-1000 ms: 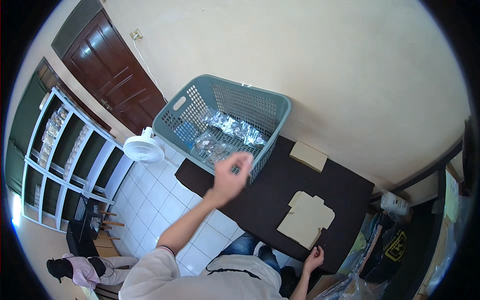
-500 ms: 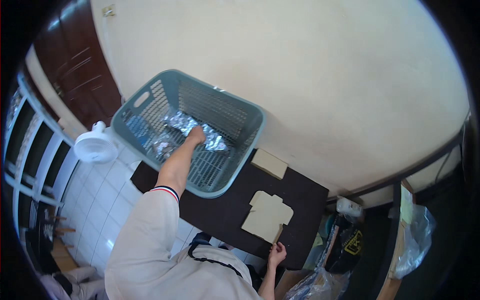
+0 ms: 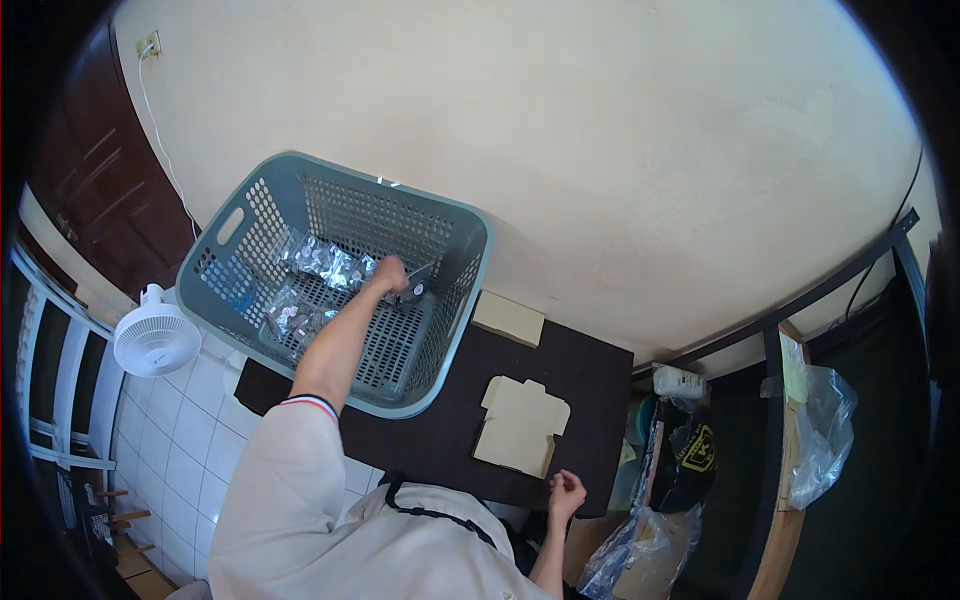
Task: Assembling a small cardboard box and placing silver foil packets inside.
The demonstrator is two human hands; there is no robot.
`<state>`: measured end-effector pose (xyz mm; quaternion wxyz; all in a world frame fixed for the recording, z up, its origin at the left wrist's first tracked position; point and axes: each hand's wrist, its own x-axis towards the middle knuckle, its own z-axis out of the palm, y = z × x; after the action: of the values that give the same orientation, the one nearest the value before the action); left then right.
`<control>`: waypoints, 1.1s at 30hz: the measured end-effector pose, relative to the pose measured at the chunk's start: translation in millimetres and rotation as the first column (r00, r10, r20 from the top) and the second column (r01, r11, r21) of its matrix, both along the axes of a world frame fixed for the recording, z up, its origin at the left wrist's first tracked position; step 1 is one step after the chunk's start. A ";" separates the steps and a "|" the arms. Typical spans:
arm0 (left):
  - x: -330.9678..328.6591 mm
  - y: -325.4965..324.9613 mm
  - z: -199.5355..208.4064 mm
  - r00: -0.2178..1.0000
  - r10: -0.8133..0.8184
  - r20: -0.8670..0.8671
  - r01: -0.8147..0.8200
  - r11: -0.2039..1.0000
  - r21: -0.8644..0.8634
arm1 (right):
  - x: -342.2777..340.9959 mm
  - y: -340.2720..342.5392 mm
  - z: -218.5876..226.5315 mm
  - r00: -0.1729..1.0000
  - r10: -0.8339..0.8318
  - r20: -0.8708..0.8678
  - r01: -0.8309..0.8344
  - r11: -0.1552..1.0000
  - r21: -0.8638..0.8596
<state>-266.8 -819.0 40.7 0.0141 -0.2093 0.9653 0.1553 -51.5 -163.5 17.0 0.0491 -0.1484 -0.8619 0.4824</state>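
Note:
My left arm reaches into a grey-green plastic laundry basket (image 3: 460, 320). Down among shiny silver packets (image 3: 325, 262), my left hand (image 3: 390, 273) has its fingers closed, but the hand itself hides what is between them. A small dark piece (image 3: 415, 291) shows right beside it. More silver packets (image 3: 290, 312) lie at the near left of the basket floor. My right hand (image 3: 567, 493) hovers by the table's near edge with fingers curled and nothing visible in them. Just beyond it lies an unfolded tan cardboard box (image 3: 520, 428), which the hand does not touch.
The basket stands on a dark brown table (image 3: 590, 400) against the wall. Behind the cardboard sits a closed tan box (image 3: 508, 318). A white fan (image 3: 157, 340) is at the left. Plastic bags (image 3: 825, 435) and a wooden post (image 3: 783, 540) crowd the right side.
My right hand has come off the cardboard's near corner and is now slightly apart from it. My left hand stays inside the basket, near its right part. The whole view has shifted.

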 end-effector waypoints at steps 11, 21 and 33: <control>130.1 234.2 327.9 0.623 0.145 -0.768 0.589 0.559 0.583 | -87.5 -78.3 210.0 0.820 0.380 -0.427 -0.496 0.845 -0.199; 185.8 406.1 152.9 0.888 -0.086 -0.453 0.461 0.177 0.870 | -77.2 -30.0 227.4 0.540 0.840 -0.053 -0.840 0.535 -0.088; 225.9 378.2 -66.4 0.981 0.164 0.101 -0.180 0.594 0.784 | -66.8 -35.7 -40.5 0.974 0.172 0.149 -0.030 0.745 -0.666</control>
<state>-41.0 -440.8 -25.7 0.0984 -0.2748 0.7733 0.5629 -118.3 -199.2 -23.5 -0.1199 -0.1569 -0.6432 0.7398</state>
